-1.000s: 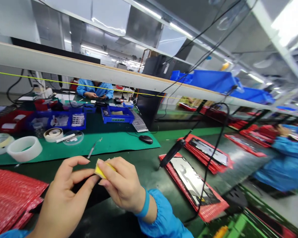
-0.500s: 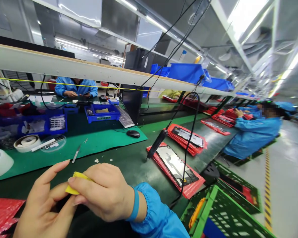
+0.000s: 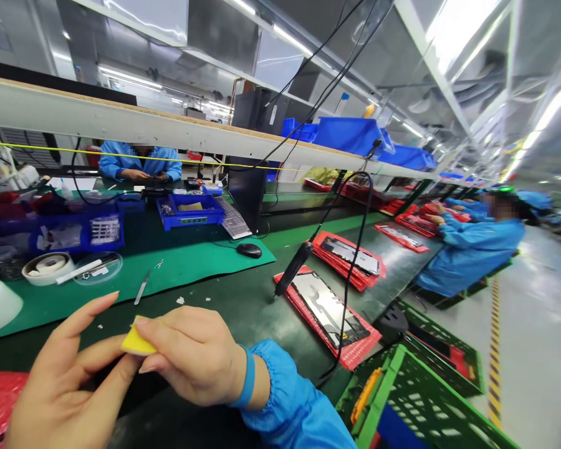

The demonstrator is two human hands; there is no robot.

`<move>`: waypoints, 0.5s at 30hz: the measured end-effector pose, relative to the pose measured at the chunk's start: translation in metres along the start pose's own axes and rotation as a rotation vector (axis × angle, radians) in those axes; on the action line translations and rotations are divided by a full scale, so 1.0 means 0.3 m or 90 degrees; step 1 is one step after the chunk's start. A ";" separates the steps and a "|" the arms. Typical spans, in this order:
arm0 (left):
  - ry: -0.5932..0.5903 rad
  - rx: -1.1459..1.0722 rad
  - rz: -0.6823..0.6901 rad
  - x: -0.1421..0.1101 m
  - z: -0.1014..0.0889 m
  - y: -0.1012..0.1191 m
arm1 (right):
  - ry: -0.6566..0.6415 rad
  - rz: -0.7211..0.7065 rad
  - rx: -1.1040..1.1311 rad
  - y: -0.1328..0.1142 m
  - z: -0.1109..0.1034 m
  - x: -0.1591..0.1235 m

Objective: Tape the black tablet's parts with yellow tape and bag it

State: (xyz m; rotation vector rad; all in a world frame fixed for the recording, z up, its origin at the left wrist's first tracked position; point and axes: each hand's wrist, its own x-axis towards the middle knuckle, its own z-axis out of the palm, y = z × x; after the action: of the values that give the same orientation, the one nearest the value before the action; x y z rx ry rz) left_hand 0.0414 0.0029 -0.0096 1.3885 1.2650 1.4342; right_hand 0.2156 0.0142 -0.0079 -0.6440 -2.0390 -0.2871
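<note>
Between the thumb and fingers of my right hand [image 3: 196, 355] is a small yellow pad [image 3: 136, 340] with a pale edge. My left hand [image 3: 70, 380] has its index finger stretched up, while its thumb and another finger close together at the pad's lower left corner. Whether these fingertips grip the pad itself or some small thing beneath it is hidden. Both hands are above the dark green bench [image 3: 236, 337] near its front edge. Tweezers [image 3: 143, 287] and small white scraps [image 3: 180, 300] lie just beyond them.
A black electric screwdriver [image 3: 295, 269] hangs by its cable over phone-like screen panels [image 3: 325, 302] on red bubble bags. Tape rolls [image 3: 49, 268], blue bins [image 3: 191, 211] and a mouse [image 3: 249, 250] are further back. Green crates [image 3: 430, 399] stand at right. Co-workers in blue sit nearby.
The yellow pad has tilted, showing more of its face and its pale edge. My left hand has shifted slightly left and down. The whole view has moved a little.
</note>
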 end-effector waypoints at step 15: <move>-0.070 -0.031 0.028 0.031 -0.001 0.014 | 0.009 0.052 0.104 0.020 0.015 -0.020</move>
State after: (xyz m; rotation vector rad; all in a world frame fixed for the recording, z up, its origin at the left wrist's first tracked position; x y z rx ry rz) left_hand 0.0405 0.0109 -0.0034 1.4503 1.1291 1.3894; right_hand 0.2180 0.0192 -0.0157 -0.6193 -1.9925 -0.0755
